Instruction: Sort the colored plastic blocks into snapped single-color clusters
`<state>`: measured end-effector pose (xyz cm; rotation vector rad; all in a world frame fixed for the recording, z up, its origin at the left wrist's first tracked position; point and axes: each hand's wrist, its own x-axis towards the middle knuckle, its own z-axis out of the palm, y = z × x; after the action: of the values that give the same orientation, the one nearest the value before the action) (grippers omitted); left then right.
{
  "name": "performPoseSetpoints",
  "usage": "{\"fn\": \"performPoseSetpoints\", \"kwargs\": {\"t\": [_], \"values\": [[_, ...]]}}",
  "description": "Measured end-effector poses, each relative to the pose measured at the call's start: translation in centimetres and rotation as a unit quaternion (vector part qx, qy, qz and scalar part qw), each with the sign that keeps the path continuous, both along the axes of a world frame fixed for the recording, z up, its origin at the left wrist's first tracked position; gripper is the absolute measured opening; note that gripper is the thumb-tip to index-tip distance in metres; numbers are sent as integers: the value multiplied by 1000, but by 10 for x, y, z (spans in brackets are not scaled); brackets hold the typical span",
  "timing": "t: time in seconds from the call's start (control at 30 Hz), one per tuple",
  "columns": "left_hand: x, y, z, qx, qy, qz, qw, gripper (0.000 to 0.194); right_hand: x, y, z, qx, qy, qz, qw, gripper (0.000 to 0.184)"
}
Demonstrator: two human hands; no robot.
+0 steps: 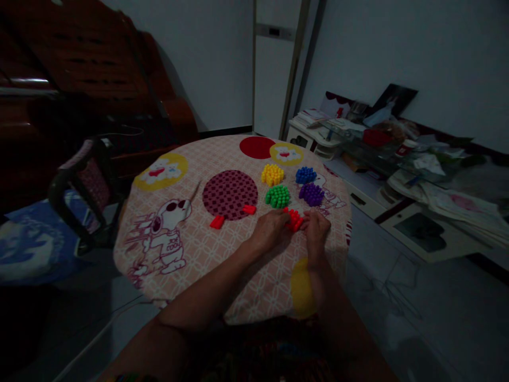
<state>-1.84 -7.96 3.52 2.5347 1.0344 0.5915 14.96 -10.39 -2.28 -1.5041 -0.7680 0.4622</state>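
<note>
My left hand [271,229] and my right hand [317,229] close in from either side on a cluster of small red plastic toy pieces [294,219] with knobbly tops. The fingers of both hands are bent and press against its edges; some fingertips are hidden. Just beyond it sit similar knobbly clusters: green [278,196], yellow [272,174], purple [312,194] and blue [305,175]. Left of my left hand lie two separate red pieces, one nearer [217,222] and one farther [249,209].
Everything stands on a round table with a patterned cloth [222,281]. A chair [89,191] is at its left, before a wooden sofa [79,63]. On the right, a low cabinet [421,228] carries papers and clutter. The room is dim.
</note>
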Motion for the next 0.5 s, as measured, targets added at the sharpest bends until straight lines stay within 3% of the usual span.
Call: {"fn": "performPoseSetpoints", "kwargs": {"t": [0.3,0.4,0.5], "values": [[14,-1,-8,26,5,7,1000,19,-1,-1,3,-10,1,1,1000,42],[8,7,-6,23,-31,26,999,14,0,-1,2,-12,8,5,1000,42],[-9,26,-4,20,-78,84,993,15,0,0,0,-11,10,8,1000,42]]}}
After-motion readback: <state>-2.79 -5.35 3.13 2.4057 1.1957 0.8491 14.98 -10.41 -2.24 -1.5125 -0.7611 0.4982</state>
